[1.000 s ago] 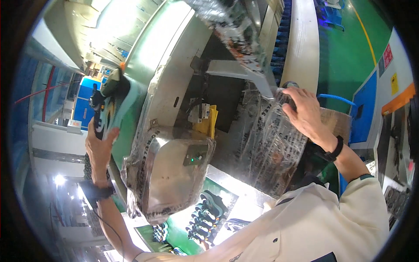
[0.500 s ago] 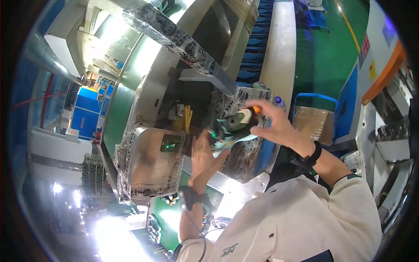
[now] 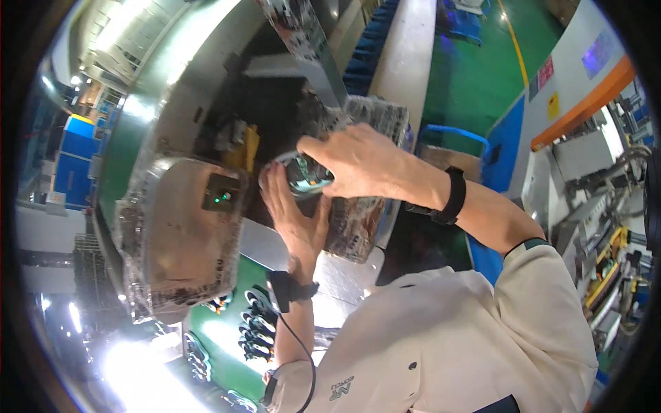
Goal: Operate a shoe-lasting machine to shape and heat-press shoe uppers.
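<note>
I see the left hand (image 3: 295,221) and right hand (image 3: 359,164) clamped around one shoe (image 3: 307,176): picked up, not yet set down.

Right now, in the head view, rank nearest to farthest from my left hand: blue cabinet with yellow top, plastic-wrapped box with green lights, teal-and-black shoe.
1. Teal-and-black shoe: against your left hand.
2. Plastic-wrapped box: left of that hand.
3. Blue cabinet: far left, in the background.
</note>
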`<state>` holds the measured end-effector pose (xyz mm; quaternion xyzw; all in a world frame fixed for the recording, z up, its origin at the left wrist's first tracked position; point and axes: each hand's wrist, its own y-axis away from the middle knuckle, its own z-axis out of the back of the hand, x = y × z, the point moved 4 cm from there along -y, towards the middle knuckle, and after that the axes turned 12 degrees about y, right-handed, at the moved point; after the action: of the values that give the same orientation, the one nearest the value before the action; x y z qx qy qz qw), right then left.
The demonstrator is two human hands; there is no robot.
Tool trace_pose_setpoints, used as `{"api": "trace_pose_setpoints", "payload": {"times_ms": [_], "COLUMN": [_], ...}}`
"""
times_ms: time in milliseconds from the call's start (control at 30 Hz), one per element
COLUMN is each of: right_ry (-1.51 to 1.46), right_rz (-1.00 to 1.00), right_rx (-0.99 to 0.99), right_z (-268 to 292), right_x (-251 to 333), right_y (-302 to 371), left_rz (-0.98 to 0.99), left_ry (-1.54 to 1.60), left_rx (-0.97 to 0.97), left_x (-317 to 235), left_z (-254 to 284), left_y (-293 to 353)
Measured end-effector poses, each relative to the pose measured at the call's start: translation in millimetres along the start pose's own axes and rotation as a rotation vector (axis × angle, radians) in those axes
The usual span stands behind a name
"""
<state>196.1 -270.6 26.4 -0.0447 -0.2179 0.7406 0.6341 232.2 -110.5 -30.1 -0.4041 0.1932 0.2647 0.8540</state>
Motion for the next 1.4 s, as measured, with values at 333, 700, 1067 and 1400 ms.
{"api": "trace_pose_setpoints", "payload": {"times_ms": [333, 700, 1067, 1400], "right_ry": [0.047, -0.122, -0.974, -0.435], "right_rz": [-0.221, -0.257, -0.924, -1.249], "right_rx": [-0.114, -0.651, -0.858, -1.272], "right_z": [-9, 19, 87, 202], "right_x": [3, 11, 71, 83], "right_y": [8, 86, 351, 606], "left_rz": [0.128, 0.177, 0.123, -0.043], "left_ry": [0.244, 0.48, 1.164, 1.197], "left_rx": [-0.147, -0.011, 0.475, 1.269], "left_x": [12, 13, -185, -455], "left_z": [10, -9, -63, -192], "left_y": [12, 16, 101, 182]}}
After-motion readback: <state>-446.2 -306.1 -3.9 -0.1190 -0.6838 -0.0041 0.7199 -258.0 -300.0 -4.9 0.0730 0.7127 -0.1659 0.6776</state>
